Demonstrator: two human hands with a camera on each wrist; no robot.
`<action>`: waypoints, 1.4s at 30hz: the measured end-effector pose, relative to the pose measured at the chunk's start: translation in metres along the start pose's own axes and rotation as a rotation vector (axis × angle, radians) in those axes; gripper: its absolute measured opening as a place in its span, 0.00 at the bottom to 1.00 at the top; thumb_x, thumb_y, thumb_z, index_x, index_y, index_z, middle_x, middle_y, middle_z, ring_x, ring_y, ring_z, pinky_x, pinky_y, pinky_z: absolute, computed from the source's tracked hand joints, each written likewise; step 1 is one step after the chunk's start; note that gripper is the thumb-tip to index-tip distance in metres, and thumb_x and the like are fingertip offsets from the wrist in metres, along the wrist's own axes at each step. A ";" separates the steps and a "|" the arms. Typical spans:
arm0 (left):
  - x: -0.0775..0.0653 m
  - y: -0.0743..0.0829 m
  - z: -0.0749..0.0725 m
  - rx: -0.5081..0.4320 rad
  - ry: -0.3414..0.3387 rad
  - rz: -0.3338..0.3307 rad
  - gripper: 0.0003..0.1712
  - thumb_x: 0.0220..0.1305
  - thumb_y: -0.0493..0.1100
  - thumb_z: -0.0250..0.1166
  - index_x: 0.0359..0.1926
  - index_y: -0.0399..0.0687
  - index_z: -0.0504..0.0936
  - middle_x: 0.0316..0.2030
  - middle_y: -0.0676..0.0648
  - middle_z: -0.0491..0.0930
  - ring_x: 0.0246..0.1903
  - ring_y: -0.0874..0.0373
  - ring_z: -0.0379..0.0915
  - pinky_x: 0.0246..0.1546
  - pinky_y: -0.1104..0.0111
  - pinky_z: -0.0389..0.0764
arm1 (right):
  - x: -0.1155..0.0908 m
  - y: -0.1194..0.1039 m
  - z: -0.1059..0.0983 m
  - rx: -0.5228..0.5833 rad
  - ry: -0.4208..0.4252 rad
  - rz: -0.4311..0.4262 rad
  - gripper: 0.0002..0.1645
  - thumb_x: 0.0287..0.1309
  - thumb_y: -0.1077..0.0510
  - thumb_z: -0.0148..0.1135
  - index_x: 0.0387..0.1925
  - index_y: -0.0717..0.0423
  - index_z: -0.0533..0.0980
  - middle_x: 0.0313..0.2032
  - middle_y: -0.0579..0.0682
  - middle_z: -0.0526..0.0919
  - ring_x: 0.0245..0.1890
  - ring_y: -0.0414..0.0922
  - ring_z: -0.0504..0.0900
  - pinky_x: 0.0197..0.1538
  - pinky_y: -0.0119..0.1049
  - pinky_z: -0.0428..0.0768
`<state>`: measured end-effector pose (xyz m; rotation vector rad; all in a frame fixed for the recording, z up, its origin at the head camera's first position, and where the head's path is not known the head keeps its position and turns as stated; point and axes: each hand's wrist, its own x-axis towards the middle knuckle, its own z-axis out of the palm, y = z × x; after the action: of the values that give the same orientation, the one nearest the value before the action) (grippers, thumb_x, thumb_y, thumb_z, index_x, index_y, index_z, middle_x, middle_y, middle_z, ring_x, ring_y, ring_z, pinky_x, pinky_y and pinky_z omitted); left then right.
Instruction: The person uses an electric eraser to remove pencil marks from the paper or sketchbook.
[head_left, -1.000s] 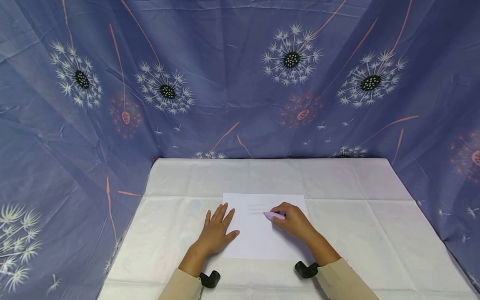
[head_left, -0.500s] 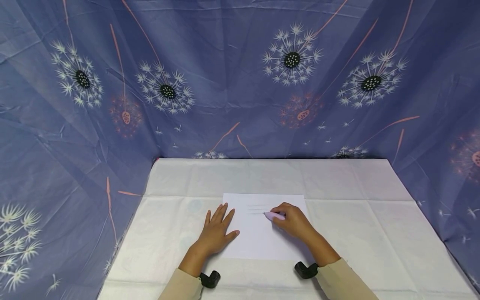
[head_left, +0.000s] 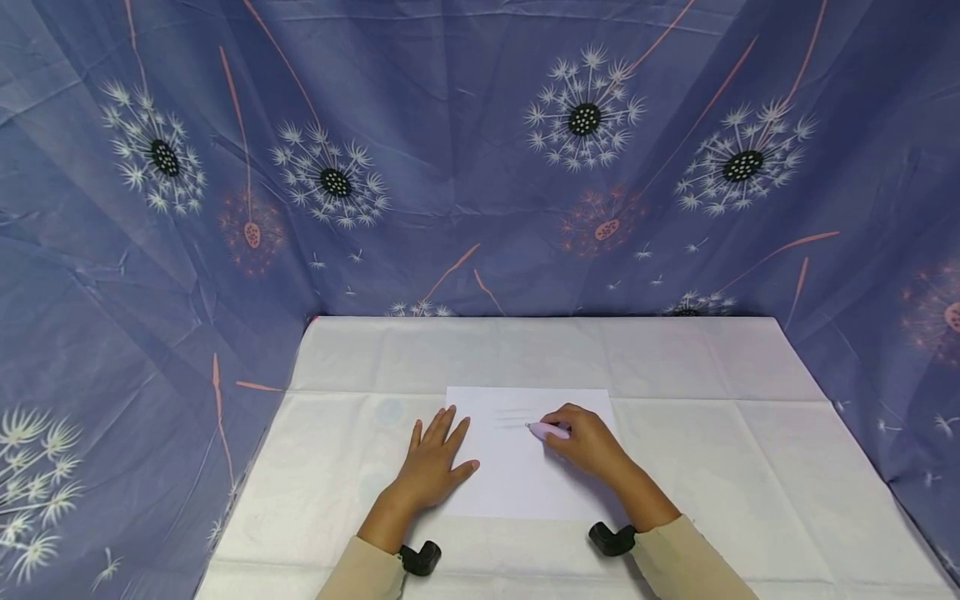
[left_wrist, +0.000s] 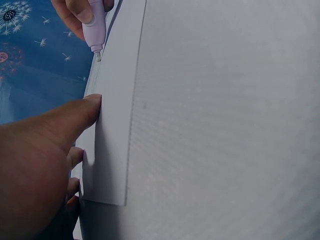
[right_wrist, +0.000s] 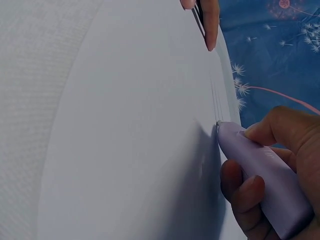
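Note:
A sheet of white paper [head_left: 517, 492] lies on the table, with several faint pencil lines [head_left: 513, 411] in its upper middle. My left hand [head_left: 431, 471] rests on the sheet's left edge, fingers spread and fairly straight. In my right hand [head_left: 588, 442] I grip a chunky lilac electric eraser [head_left: 551, 432], its narrow metallic tip pointing left at the right end of the lowest line. The right wrist view shows my thumb on top of the eraser's body [right_wrist: 265, 175], with the tip at the lines. The left wrist view shows the tip [left_wrist: 97, 56] close to the paper.
A white cloth with fold creases covers the table [head_left: 750, 467]. Blue dandelion-patterned fabric [head_left: 450, 167] hangs behind the table and along both sides. Black wrist mounts [head_left: 420, 558] sit at both cuffs.
The eraser's tip shifts only very slightly at the end of the lowest line. My left hand and the paper stay where they were.

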<state>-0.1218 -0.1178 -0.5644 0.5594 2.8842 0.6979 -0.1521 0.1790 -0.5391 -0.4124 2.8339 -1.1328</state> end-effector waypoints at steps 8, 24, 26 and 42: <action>0.001 -0.001 0.001 0.005 0.003 0.002 0.43 0.71 0.63 0.58 0.78 0.49 0.60 0.80 0.39 0.50 0.81 0.42 0.40 0.76 0.37 0.39 | 0.001 0.000 0.000 -0.002 -0.013 0.003 0.12 0.56 0.61 0.71 0.43 0.54 0.87 0.39 0.45 0.86 0.34 0.39 0.77 0.38 0.29 0.75; -0.001 0.000 0.000 -0.020 0.032 0.040 0.43 0.70 0.61 0.60 0.77 0.45 0.61 0.79 0.36 0.52 0.79 0.38 0.43 0.75 0.34 0.39 | 0.000 -0.002 0.000 0.001 -0.016 0.020 0.12 0.56 0.61 0.71 0.43 0.53 0.87 0.39 0.44 0.86 0.34 0.39 0.77 0.38 0.29 0.76; -0.001 0.000 0.000 -0.015 0.026 0.032 0.42 0.71 0.61 0.59 0.77 0.45 0.61 0.79 0.36 0.52 0.80 0.38 0.43 0.75 0.35 0.40 | 0.000 -0.002 0.000 -0.005 -0.019 0.019 0.11 0.56 0.61 0.71 0.43 0.53 0.87 0.39 0.45 0.86 0.35 0.39 0.77 0.38 0.29 0.76; -0.001 0.002 -0.001 0.002 0.014 0.010 0.42 0.71 0.61 0.60 0.77 0.46 0.62 0.79 0.37 0.52 0.80 0.40 0.43 0.76 0.36 0.41 | -0.001 -0.005 0.000 -0.007 -0.023 0.036 0.12 0.56 0.61 0.71 0.44 0.54 0.87 0.40 0.45 0.86 0.36 0.39 0.78 0.39 0.29 0.76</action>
<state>-0.1204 -0.1172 -0.5623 0.5719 2.8971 0.7027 -0.1503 0.1756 -0.5355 -0.3711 2.8149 -1.1046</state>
